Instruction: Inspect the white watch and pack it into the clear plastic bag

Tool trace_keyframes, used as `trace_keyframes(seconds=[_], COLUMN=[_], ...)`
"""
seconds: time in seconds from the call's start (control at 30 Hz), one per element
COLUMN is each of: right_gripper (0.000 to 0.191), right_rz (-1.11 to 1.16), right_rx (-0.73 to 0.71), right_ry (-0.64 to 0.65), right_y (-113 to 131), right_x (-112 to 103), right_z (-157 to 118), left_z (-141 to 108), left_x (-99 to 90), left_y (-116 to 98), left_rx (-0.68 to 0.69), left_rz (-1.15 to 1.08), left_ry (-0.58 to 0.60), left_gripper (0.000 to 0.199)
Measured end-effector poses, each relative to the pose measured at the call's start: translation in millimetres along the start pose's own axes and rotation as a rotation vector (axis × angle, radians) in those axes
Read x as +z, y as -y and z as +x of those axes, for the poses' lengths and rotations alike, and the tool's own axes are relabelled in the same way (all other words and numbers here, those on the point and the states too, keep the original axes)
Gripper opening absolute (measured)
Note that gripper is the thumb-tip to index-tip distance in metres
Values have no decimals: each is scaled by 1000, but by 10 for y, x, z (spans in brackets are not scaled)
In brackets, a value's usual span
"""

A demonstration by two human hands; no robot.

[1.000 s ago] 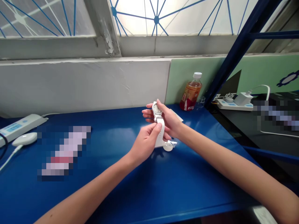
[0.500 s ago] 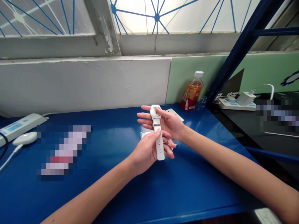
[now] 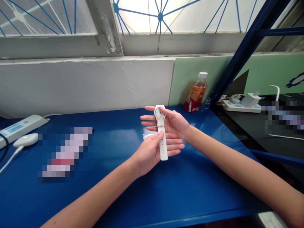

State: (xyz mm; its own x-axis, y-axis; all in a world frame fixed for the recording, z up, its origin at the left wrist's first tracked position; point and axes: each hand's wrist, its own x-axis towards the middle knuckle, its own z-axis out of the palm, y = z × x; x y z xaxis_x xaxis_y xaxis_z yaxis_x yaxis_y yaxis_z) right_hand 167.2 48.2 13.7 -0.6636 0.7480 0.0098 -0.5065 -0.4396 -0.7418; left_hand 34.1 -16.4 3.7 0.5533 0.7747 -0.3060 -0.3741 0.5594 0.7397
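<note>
A white wristwatch [image 3: 162,144] with a round face and a long holed strap is stretched out between both hands above the desk. My left hand [image 3: 152,148] pinches the lower strap under its thumb, its other fingers extended behind the strap. My right hand [image 3: 175,122] holds the watch-face end, thumb on the edge of the dial and fingers reaching out behind it. Beneath the hands, a pale, clear-edged item [image 3: 146,136] lies on the blue desk [image 3: 114,126], mostly covered, so its kind is hidden.
A drink bottle [image 3: 196,93] with a white cap stands at the back right against the wall. On the left lie a white power strip [image 3: 21,128], a white corded puck [image 3: 25,140] and a blurred-out object [image 3: 68,152]. A blue slanted frame [image 3: 239,63] rises at right.
The fingers of my left hand have straightened out to the right behind the strap. Both hands and the watch have shifted very slightly, and the white card behind my right hand is now mostly hidden.
</note>
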Motion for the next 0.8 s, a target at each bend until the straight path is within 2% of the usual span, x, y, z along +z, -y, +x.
trace_keyframes(seconds=[0.2, 0.53, 0.8], right_gripper=[50, 59, 74], right_rz=[-8, 18, 50], right_rx=[44, 82, 91], right_ry=[-9, -8, 25], right_y=[32, 15, 54], right_x=[7, -45, -21], right_z=[-8, 9, -13], left_z=[16, -5, 7], left_x=[-18, -50, -59], left_y=[-20, -26, -29], left_rx=[-36, -76, -65], left_rz=[46, 35, 78], left_ry=[-42, 43, 26], left_gripper=[38, 41, 40])
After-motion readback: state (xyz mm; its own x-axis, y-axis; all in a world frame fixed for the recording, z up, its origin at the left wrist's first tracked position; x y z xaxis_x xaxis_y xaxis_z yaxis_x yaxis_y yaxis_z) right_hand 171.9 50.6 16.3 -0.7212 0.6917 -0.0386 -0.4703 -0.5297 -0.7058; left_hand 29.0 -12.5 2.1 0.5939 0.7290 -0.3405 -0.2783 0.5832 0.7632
